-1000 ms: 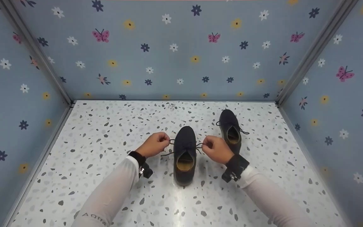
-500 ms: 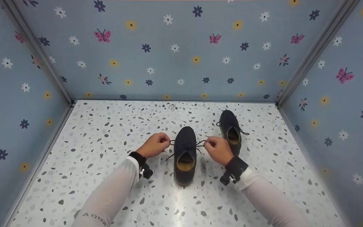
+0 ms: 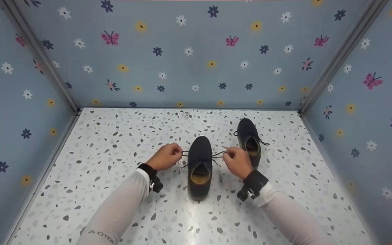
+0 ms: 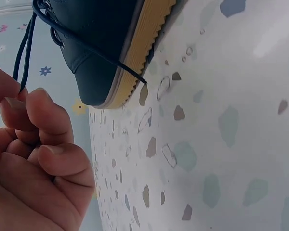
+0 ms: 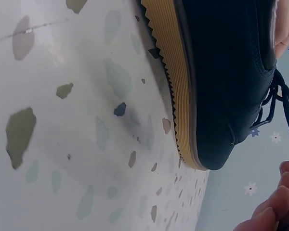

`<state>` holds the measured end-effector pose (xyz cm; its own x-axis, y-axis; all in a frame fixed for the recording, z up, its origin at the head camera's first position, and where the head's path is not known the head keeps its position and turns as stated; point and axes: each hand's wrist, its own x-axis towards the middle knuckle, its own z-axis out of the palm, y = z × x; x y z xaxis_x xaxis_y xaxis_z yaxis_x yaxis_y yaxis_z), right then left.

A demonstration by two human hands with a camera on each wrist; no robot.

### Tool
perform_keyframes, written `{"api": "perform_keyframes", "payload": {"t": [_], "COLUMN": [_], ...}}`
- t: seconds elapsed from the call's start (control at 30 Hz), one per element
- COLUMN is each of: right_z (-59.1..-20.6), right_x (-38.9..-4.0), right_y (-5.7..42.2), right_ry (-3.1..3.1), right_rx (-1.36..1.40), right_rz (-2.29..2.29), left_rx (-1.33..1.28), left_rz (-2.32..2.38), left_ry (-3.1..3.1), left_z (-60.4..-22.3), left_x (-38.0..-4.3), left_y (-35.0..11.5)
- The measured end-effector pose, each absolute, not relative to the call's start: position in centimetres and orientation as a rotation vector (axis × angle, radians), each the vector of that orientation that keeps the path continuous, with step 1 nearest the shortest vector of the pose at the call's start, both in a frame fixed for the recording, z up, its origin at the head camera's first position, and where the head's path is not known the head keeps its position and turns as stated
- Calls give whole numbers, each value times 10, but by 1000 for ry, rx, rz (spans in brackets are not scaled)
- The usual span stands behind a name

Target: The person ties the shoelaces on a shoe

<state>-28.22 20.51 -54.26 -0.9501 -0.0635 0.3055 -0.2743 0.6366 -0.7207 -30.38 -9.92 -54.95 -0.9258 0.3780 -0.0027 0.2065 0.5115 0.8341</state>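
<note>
A dark navy lace-up shoe [image 3: 200, 146] stands upright on the speckled surface, toe pointing away from me. On its left, my left hand [image 3: 165, 157] pinches a loop of shoelace [image 4: 23, 53] between thumb and fingertips. Opposite it, my right hand [image 3: 238, 162] pinches lace strands [image 3: 218, 155] that stretch out from the shoe's right side. A loose lace end [image 4: 111, 60] hangs down the shoe's side in the left wrist view. The right wrist view shows the tan ridged sole [image 5: 176, 72] and the lace running to my right fingers [image 5: 278, 201], which are partly cut off.
A matching shoe [image 3: 246, 128] stands behind my right hand, its laces spreading to both sides. Blue panels [image 3: 196, 68] with flowers and butterflies enclose the white speckled surface [image 3: 114, 136] at the back and both sides.
My right hand has shifted slightly to the right, and more lace shows between it and the shoe. My left hand has barely moved. The shoe stays in place.
</note>
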Motion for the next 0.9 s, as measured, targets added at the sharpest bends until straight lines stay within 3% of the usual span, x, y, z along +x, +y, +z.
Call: {"api": "perform_keyframes", "payload": {"t": [0.63, 0.9], "right_z": [-550, -526], "right_x": [-271, -252], "right_y": [209, 205], "right_ry": [-2491, -2643], "right_rx": [-103, 186], "right_rz": [1641, 1989], "left_rx": [474, 386], "left_rz": [1270, 1339], "left_ry": [2625, 2573], "left_z": [-553, -554], "left_x": [-302, -298], "left_y": [-115, -114]}}
